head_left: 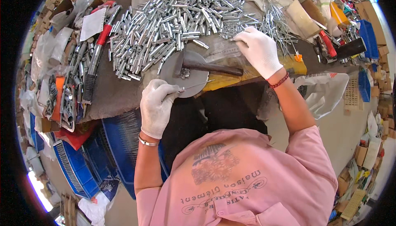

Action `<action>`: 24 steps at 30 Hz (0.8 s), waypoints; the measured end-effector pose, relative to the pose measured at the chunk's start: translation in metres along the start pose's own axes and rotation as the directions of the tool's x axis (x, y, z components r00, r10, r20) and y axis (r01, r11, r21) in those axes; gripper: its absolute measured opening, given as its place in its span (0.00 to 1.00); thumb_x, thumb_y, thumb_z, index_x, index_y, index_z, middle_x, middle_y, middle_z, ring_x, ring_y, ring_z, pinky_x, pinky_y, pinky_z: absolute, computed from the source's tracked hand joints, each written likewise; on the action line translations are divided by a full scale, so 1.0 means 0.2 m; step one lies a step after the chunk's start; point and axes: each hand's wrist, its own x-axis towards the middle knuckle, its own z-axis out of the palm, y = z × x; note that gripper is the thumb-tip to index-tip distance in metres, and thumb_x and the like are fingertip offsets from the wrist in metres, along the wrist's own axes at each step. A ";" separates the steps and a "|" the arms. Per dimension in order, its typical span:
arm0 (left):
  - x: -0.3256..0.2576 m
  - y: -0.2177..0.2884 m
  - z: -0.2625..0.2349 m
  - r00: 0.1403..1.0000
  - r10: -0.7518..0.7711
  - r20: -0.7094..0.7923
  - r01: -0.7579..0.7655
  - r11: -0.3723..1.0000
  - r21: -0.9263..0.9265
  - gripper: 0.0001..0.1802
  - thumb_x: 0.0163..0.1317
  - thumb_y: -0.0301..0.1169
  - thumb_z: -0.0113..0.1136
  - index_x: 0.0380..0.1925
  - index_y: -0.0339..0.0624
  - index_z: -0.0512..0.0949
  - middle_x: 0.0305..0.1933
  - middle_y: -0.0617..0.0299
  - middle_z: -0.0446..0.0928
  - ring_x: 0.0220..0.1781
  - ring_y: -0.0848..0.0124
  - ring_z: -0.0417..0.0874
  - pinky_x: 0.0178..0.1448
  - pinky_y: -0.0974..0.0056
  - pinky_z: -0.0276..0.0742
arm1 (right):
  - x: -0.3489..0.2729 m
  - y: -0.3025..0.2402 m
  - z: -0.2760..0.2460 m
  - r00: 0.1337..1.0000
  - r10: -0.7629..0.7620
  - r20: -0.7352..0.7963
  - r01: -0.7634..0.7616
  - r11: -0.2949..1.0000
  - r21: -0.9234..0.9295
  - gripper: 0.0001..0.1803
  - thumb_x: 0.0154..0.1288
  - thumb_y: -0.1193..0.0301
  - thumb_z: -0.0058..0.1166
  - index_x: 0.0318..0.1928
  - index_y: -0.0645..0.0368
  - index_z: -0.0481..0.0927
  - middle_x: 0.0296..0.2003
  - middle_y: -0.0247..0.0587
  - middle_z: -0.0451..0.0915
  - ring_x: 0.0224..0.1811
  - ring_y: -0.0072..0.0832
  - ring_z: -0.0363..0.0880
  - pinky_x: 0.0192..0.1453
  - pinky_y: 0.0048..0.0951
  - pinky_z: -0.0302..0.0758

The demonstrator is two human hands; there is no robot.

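Observation:
My left hand [156, 106], in a white glove, pinches a thin metal pin [194, 86] whose tip rests on a round grey metal disc [168, 74] at the bench edge. A hammer [206, 66] with a dark wooden handle lies across that disc. My right hand [260, 49], also gloved, reaches up into a spread of thin metal pins [277, 24] on the bench, fingers curled at the pile's edge. A big heap of short silver metal sleeves [173, 20] lies just beyond the disc.
A red-handled tool [95, 52] and loose metal parts lie on the left. Blue plastic crates [78, 164] sit below the bench on the left. Boxes, a blue bin [368, 38] and another red-handled tool [328, 44] crowd the right.

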 end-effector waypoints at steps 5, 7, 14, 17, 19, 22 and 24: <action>-0.04 -0.05 0.01 0.999 0.035 0.034 -0.036 0.998 0.048 0.10 0.57 0.20 0.78 0.37 0.46 0.91 0.38 0.56 0.84 0.44 0.54 0.88 0.50 0.53 0.83 | 0.02 0.08 0.11 0.968 -0.250 0.003 0.249 0.963 -0.101 0.01 0.70 0.70 0.66 0.39 0.48 0.88 0.37 0.39 0.83 0.42 0.43 0.88 0.45 0.42 0.86; -0.03 -0.07 0.01 0.994 0.101 0.030 -0.104 0.989 0.109 0.11 0.55 0.21 0.77 0.36 0.49 0.91 0.39 0.56 0.84 0.46 0.53 0.88 0.53 0.51 0.84 | 0.04 0.05 0.12 0.958 -0.284 0.027 0.285 0.949 -0.132 0.02 0.68 0.71 0.64 0.36 0.49 0.85 0.36 0.39 0.80 0.40 0.43 0.87 0.44 0.45 0.84; -0.03 -0.04 0.00 0.997 0.074 -0.008 -0.073 0.993 0.094 0.08 0.59 0.25 0.79 0.37 0.49 0.90 0.40 0.58 0.84 0.46 0.52 0.87 0.52 0.51 0.84 | 0.12 -0.06 0.01 0.964 -0.264 0.000 0.264 0.964 -0.034 0.01 0.65 0.73 0.65 0.35 0.53 0.85 0.34 0.41 0.81 0.37 0.45 0.87 0.43 0.45 0.85; -0.04 -0.05 0.00 0.998 0.063 0.002 -0.062 0.993 0.102 0.08 0.59 0.26 0.79 0.38 0.50 0.90 0.40 0.58 0.83 0.47 0.53 0.87 0.52 0.51 0.83 | 0.10 -0.15 -0.04 0.977 -0.212 -0.029 0.213 0.961 0.178 0.02 0.64 0.72 0.67 0.37 0.53 0.86 0.33 0.41 0.83 0.36 0.45 0.88 0.43 0.44 0.86; -0.04 -0.05 0.00 0.998 0.066 0.014 -0.067 0.991 0.115 0.08 0.60 0.26 0.78 0.38 0.49 0.90 0.40 0.58 0.83 0.47 0.53 0.87 0.52 0.51 0.83 | 0.08 -0.24 -0.06 0.968 -0.245 -0.047 0.247 0.921 0.301 0.02 0.67 0.73 0.64 0.39 0.52 0.86 0.32 0.42 0.84 0.34 0.44 0.88 0.40 0.43 0.87; -0.04 -0.04 0.00 0.996 0.086 0.017 -0.087 0.986 0.145 0.08 0.60 0.27 0.78 0.38 0.48 0.89 0.40 0.58 0.83 0.47 0.52 0.87 0.52 0.51 0.83 | 0.04 -0.46 -0.06 0.926 -0.374 0.050 0.337 0.879 0.338 0.04 0.70 0.72 0.60 0.42 0.51 0.86 0.36 0.41 0.83 0.40 0.44 0.88 0.45 0.43 0.87; -0.03 -0.04 0.00 0.995 0.099 -0.001 -0.097 0.982 0.159 0.08 0.60 0.27 0.78 0.39 0.47 0.89 0.40 0.57 0.83 0.47 0.52 0.87 0.52 0.51 0.83 | 0.03 -0.60 -0.04 0.883 -0.459 0.096 0.386 0.829 0.405 0.07 0.70 0.71 0.60 0.47 0.51 0.85 0.39 0.41 0.83 0.44 0.43 0.88 0.48 0.44 0.87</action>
